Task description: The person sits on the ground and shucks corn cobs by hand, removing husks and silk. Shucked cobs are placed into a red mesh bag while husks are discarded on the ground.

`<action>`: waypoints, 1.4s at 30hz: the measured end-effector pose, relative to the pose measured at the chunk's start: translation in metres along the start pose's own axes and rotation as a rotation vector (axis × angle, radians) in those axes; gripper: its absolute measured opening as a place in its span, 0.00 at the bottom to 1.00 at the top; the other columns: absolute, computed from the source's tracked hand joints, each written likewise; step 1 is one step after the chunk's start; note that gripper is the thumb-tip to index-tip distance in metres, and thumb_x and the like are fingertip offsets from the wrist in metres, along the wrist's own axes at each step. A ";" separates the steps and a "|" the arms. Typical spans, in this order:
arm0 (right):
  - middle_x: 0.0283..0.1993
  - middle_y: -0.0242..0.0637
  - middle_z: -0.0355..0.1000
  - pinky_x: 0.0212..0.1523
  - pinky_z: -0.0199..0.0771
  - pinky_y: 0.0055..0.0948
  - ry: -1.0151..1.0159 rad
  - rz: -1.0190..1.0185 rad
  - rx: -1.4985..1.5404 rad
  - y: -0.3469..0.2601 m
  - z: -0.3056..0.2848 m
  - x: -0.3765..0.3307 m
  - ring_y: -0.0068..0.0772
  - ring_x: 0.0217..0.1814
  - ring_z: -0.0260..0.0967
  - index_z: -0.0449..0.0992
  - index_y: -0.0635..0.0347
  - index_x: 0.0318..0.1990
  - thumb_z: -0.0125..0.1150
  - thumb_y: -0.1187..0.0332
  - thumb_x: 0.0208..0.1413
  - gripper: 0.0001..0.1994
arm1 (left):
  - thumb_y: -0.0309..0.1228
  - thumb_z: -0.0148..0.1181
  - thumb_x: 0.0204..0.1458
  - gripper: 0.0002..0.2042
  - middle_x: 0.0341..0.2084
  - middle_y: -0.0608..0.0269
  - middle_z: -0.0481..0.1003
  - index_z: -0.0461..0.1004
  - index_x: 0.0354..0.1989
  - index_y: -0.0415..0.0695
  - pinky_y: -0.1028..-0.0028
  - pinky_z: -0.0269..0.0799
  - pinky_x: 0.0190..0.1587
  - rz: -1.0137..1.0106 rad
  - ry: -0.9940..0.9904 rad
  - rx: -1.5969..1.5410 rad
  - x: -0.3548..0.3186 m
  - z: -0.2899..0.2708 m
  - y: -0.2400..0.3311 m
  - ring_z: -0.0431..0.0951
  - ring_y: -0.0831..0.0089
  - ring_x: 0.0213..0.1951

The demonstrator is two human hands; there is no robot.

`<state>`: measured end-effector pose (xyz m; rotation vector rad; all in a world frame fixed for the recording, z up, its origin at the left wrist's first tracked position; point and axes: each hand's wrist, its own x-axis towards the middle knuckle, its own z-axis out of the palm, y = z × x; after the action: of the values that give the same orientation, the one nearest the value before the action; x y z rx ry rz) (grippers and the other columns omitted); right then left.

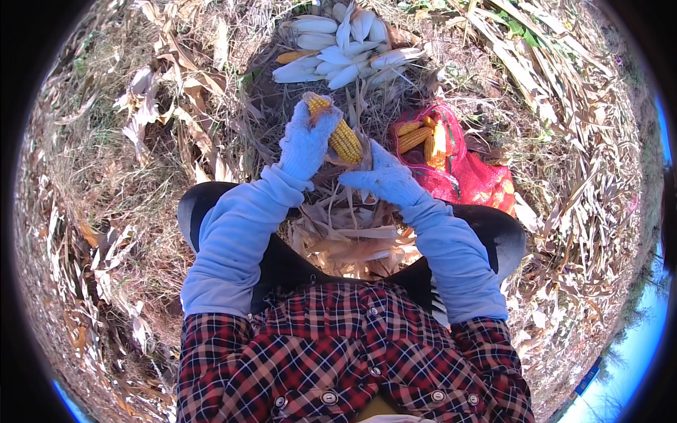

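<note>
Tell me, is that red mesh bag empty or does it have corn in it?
Not empty: the red mesh bag is open, with several yellow cobs showing at its mouth.

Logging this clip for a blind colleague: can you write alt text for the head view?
Seen from above, two gloved hands hold a yellow corn cob: the left hand wraps it, the right hand pulls at dry husk. Ahead lie a pile of unhusked ears and a red mesh sack of cobs.

Yellow corn cob point(340, 134), husk stripped back, kernels bare, tilted with tip up-left; upper end wrapped in gloved left hand point(308, 141), lower end and dry husk gripped by gloved right hand point(384, 178).
</note>
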<state>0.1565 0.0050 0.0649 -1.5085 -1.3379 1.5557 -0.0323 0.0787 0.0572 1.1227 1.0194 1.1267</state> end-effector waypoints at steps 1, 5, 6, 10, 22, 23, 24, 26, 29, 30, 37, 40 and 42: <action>0.49 0.36 0.80 0.56 0.76 0.31 -0.045 0.018 0.105 0.007 0.001 0.002 0.24 0.49 0.76 0.68 0.61 0.69 0.77 0.61 0.53 0.37 | 0.32 0.62 0.66 0.17 0.48 0.62 0.77 0.71 0.59 0.39 0.71 0.73 0.55 0.012 -0.024 -0.018 0.000 0.001 0.000 0.76 0.75 0.50; 0.46 0.34 0.81 0.52 0.76 0.28 -0.153 0.093 0.191 0.012 0.006 -0.003 0.23 0.46 0.76 0.79 0.62 0.56 0.73 0.61 0.58 0.22 | 0.33 0.61 0.67 0.17 0.47 0.61 0.77 0.71 0.60 0.40 0.70 0.74 0.54 -0.034 -0.073 -0.043 -0.008 0.002 -0.001 0.77 0.74 0.50; 0.45 0.34 0.81 0.51 0.76 0.29 -0.160 0.103 0.144 0.010 0.011 -0.003 0.23 0.46 0.76 0.79 0.62 0.56 0.73 0.60 0.58 0.22 | 0.34 0.61 0.67 0.17 0.47 0.61 0.77 0.71 0.60 0.39 0.70 0.75 0.54 -0.034 -0.073 -0.078 -0.007 0.000 -0.010 0.77 0.74 0.49; 0.44 0.37 0.82 0.50 0.77 0.32 -0.140 0.144 -0.051 0.010 0.019 -0.005 0.27 0.45 0.78 0.80 0.58 0.56 0.70 0.55 0.60 0.22 | 0.40 0.62 0.66 0.19 0.41 0.58 0.79 0.71 0.56 0.39 0.69 0.77 0.46 -0.038 -0.074 -0.012 -0.005 0.000 -0.012 0.80 0.71 0.41; 0.38 0.49 0.78 0.46 0.76 0.49 -0.327 -0.132 -0.909 -0.013 0.038 -0.022 0.55 0.45 0.78 0.79 0.57 0.43 0.62 0.41 0.59 0.25 | 0.44 0.63 0.65 0.20 0.37 0.60 0.78 0.73 0.53 0.40 0.68 0.80 0.38 -0.485 -0.111 -0.397 0.014 -0.014 -0.004 0.81 0.68 0.36; 0.43 0.50 0.79 0.48 0.76 0.49 -0.314 -0.104 -0.923 -0.010 0.041 -0.021 0.54 0.46 0.79 0.79 0.56 0.48 0.64 0.40 0.57 0.27 | 0.43 0.62 0.66 0.20 0.38 0.59 0.77 0.71 0.54 0.41 0.66 0.81 0.40 -0.417 0.014 -0.423 0.017 -0.014 -0.001 0.81 0.66 0.37; 0.47 0.50 0.79 0.50 0.76 0.49 -0.301 -0.076 -0.936 -0.007 0.044 -0.021 0.54 0.46 0.79 0.79 0.56 0.52 0.65 0.40 0.56 0.29 | 0.43 0.61 0.67 0.18 0.40 0.58 0.77 0.70 0.56 0.43 0.63 0.82 0.44 -0.329 0.041 -0.490 0.024 -0.022 -0.001 0.81 0.64 0.41; 0.59 0.52 0.73 0.55 0.74 0.48 -0.432 -0.335 -1.162 0.029 0.049 -0.039 0.54 0.51 0.79 0.73 0.55 0.63 0.68 0.38 0.52 0.38 | 0.41 0.59 0.68 0.16 0.42 0.58 0.77 0.70 0.56 0.45 0.60 0.82 0.50 -0.350 0.174 -0.509 0.028 -0.027 0.018 0.81 0.62 0.46; 0.73 0.54 0.62 0.63 0.71 0.45 -0.868 -0.076 -1.288 0.012 0.053 -0.049 0.54 0.61 0.76 0.64 0.52 0.74 0.72 0.36 0.47 0.50 | 0.42 0.59 0.68 0.17 0.44 0.57 0.77 0.70 0.56 0.44 0.56 0.82 0.52 -0.298 0.169 -0.484 0.028 -0.028 0.027 0.81 0.61 0.49; 0.69 0.55 0.67 0.63 0.71 0.44 -0.923 0.049 -1.133 0.010 0.044 -0.048 0.52 0.61 0.76 0.68 0.54 0.71 0.71 0.37 0.49 0.46 | 0.42 0.58 0.68 0.17 0.44 0.56 0.77 0.71 0.56 0.44 0.55 0.82 0.52 -0.289 0.154 -0.461 0.027 -0.027 0.029 0.81 0.61 0.49; 0.52 0.42 0.78 0.53 0.81 0.36 -0.183 0.238 0.153 -0.030 0.008 -0.021 0.37 0.48 0.80 0.74 0.64 0.62 0.65 0.50 0.65 0.28 | 0.53 0.56 0.67 0.23 0.36 0.60 0.78 0.73 0.51 0.43 0.59 0.84 0.41 -0.338 -0.115 -0.634 0.018 -0.020 0.026 0.81 0.66 0.35; 0.53 0.42 0.76 0.51 0.83 0.36 -0.164 0.131 0.503 -0.027 0.013 -0.022 0.37 0.49 0.79 0.67 0.66 0.68 0.61 0.52 0.68 0.30 | 0.55 0.55 0.66 0.24 0.34 0.61 0.78 0.74 0.49 0.43 0.61 0.84 0.37 -0.391 -0.212 -0.792 0.003 -0.004 0.028 0.81 0.66 0.33; 0.52 0.41 0.75 0.50 0.86 0.37 -0.280 0.135 0.622 -0.038 0.020 -0.032 0.34 0.50 0.77 0.62 0.68 0.72 0.61 0.51 0.68 0.35 | 0.53 0.55 0.67 0.24 0.36 0.60 0.78 0.74 0.50 0.42 0.62 0.83 0.38 -0.370 -0.267 -0.741 -0.008 0.006 0.030 0.80 0.66 0.34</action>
<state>0.1345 -0.0168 0.1081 -1.0311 -0.7732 2.0792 -0.0319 0.0722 0.0885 0.4442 0.4924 0.9018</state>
